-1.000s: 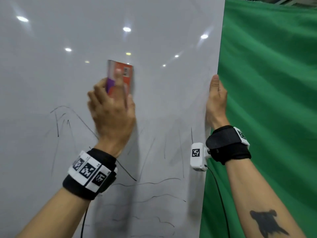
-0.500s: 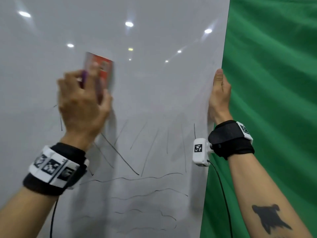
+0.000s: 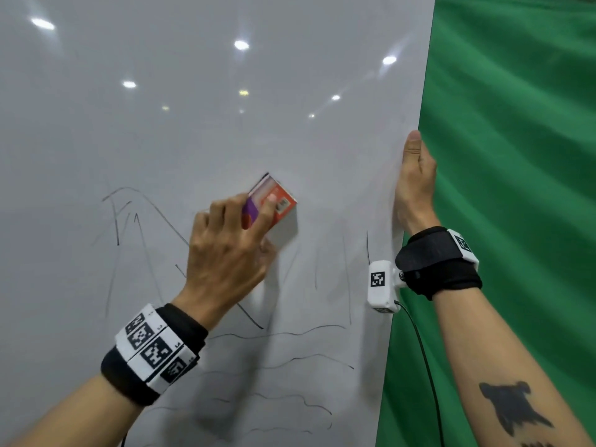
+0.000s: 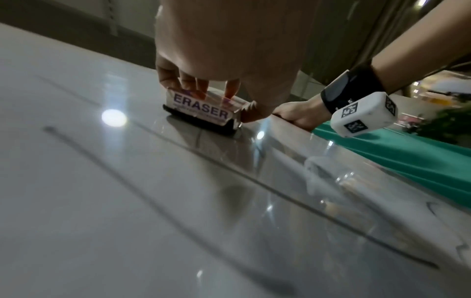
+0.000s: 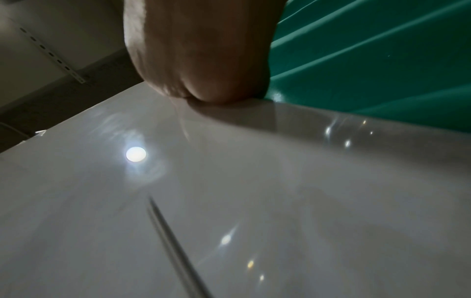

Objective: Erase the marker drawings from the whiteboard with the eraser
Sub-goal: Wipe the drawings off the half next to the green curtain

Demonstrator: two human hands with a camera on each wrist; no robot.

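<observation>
A glossy whiteboard [image 3: 193, 140] fills the head view, with thin black marker lines [image 3: 283, 333] across its lower half. My left hand [image 3: 232, 240] grips an orange, purple and white eraser [image 3: 274, 201] and presses it flat on the board near the middle. The left wrist view shows the eraser [image 4: 203, 109], its label reading ERASER, with my fingers [image 4: 186, 82] curled over the top and its dark pad on the board. My right hand [image 3: 416, 185] grips the board's right edge [image 3: 409, 246], thumb on the front face; its fingers are hidden behind the board.
A green cloth [image 3: 516, 188] hangs to the right of the board and behind it. Ceiling lights reflect as bright spots [image 3: 241, 45] on the upper board. A marker line [image 5: 175, 248] runs close below my right wrist camera.
My left hand swept the eraser left across the board, then back right and downward to the middle, tilting it. The right hand has kept its hold on the edge.
</observation>
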